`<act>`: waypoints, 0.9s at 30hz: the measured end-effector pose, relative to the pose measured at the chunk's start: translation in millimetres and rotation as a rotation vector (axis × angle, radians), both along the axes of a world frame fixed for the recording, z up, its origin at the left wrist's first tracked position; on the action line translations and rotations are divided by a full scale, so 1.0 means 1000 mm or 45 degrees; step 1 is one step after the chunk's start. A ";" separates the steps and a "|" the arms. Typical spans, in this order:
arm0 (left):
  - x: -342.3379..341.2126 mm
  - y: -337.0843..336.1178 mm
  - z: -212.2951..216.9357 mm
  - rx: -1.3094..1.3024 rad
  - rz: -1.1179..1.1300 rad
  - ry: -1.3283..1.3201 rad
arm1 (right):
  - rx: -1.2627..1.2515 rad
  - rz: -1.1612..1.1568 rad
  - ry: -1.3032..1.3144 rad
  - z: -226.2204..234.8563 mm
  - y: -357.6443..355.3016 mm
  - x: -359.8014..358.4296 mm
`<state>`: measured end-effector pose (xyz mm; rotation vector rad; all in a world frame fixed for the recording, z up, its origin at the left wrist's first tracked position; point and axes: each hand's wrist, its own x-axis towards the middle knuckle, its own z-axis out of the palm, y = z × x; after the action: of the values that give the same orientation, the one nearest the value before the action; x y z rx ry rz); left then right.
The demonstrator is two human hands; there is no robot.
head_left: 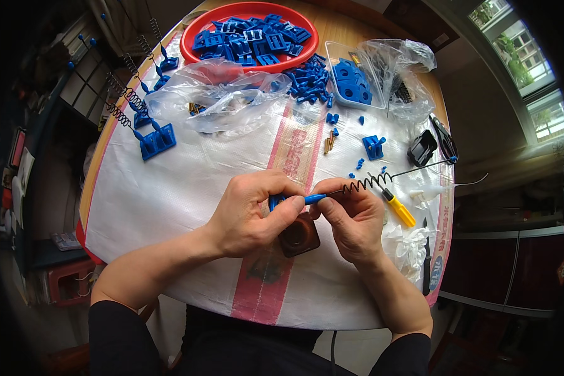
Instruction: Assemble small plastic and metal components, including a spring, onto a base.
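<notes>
Both forearms come up from the lower edge, dark sleeves pushed back. Our left hand [254, 213] is closed around a small blue plastic piece [276, 202], thumb and fingers pinching it. Our right hand [351, 219] pinches the blue tip [314, 198] of a black coil spring [366, 183], whose straight wire tail runs off to the right. The two parts meet just above a dark brown round block [299, 235] on the white woven cover [188, 188] of the table.

Progress, as we judge it: several finished spring-and-base units [145, 119] lie in a row at the left edge, so some pieces are done. Much is left: a red bowl [202, 25] full of blue bases, a loose heap of blue pegs [308, 80], and a clear tray [332, 53] with more blue parts. A yellow-handled screwdriver [398, 208] lies just right of our right hand, untouched.
</notes>
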<state>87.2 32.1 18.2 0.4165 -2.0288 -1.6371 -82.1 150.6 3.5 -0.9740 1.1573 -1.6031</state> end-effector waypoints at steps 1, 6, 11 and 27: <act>0.000 0.000 0.000 0.112 -0.036 -0.029 | 0.028 -0.001 0.010 0.001 0.000 -0.001; 0.000 -0.004 0.001 0.580 -0.169 -0.063 | 0.080 -0.020 0.006 0.000 -0.001 -0.003; 0.000 -0.008 -0.005 0.847 -0.201 -0.086 | 0.112 -0.026 0.026 0.004 -0.003 -0.002; -0.003 -0.016 -0.016 0.332 0.199 -0.143 | 0.232 -0.001 -0.031 0.013 -0.037 -0.002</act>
<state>84.3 16.2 2.7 0.7556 -1.8116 -1.8201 -83.7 113.9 16.4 -0.8335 1.2627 -1.4773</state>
